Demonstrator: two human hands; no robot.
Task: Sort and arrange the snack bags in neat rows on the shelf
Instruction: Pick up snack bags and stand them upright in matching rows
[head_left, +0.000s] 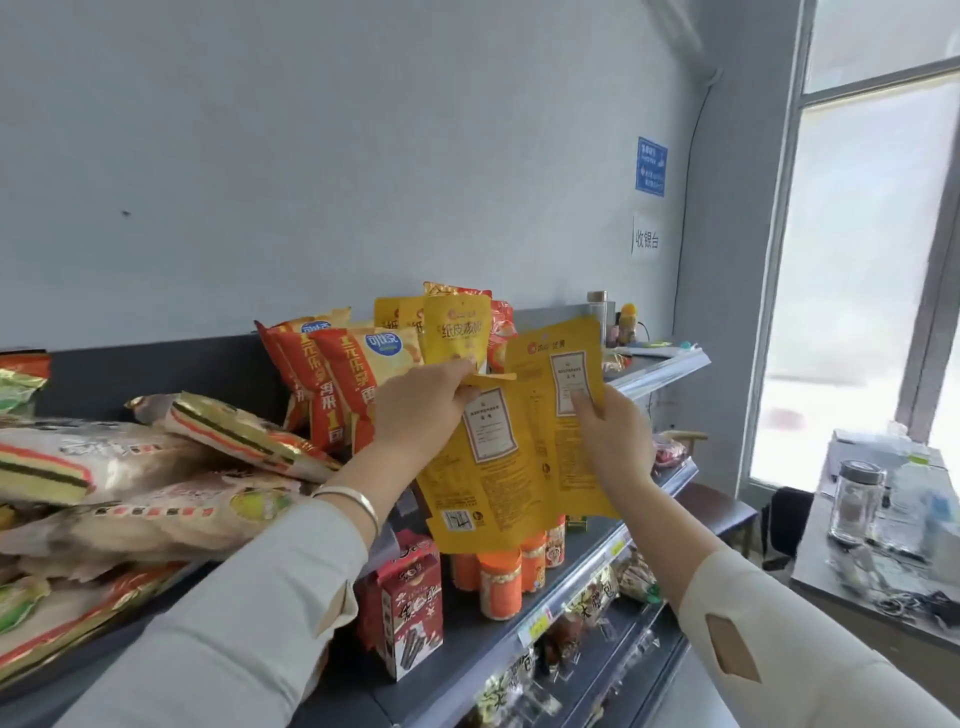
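My left hand (423, 402) grips the top of a yellow snack bag (480, 483) that hangs back side toward me. My right hand (613, 441) holds a second yellow bag (545, 374), also back side out, partly over the first. Both bags hang in front of the top shelf (670, 366). Behind them, more yellow bags (454, 332) stand upright against the wall. Red and orange chip bags (337, 374) lean to their left. Large striped snack bags (104, 467) lie piled flat at the far left.
The lower shelf (571, 587) carries orange-lidded jars (501, 582) and a red box (410, 603). Small items and a bottle (597, 306) crowd the top shelf's right end. A grey counter (883, 561) with a glass jar (857, 499) stands at the right under the window.
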